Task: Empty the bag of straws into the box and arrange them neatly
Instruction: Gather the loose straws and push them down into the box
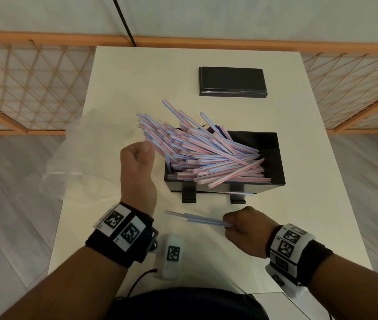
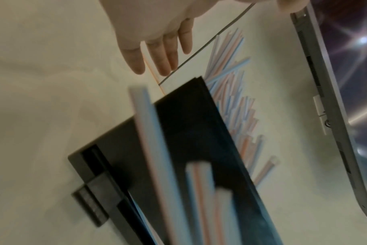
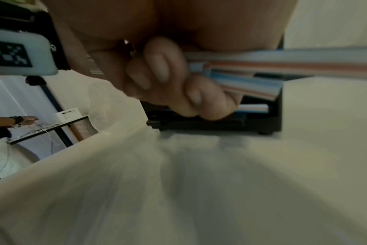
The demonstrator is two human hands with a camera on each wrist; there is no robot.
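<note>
A black box (image 1: pixel 279 158) stands mid-table with a loose heap of red-and-blue striped straws (image 1: pixel 206 155) lying across it, many sticking out over its left rim. My left hand (image 1: pixel 139 153) hovers just left of the heap. In the left wrist view its fingers (image 2: pixel 157 54) are nearly straight and hold nothing, beyond the box (image 2: pixel 189 132). My right hand (image 1: pixel 229 224) is in front of the box and grips a few straws (image 1: pixel 199 218) that point left. The right wrist view shows its fingers (image 3: pixel 161 79) curled round these straws (image 3: pixel 283 66). The clear plastic bag (image 1: pixel 79 158) lies crumpled at the table's left edge.
The black lid (image 1: pixel 232 82) lies flat at the far right of the white table (image 1: pixel 137 77). One straw (image 1: pixel 241 193) pokes out at the box's front foot. A wooden lattice fence (image 1: pixel 33 84) runs behind and beside the table.
</note>
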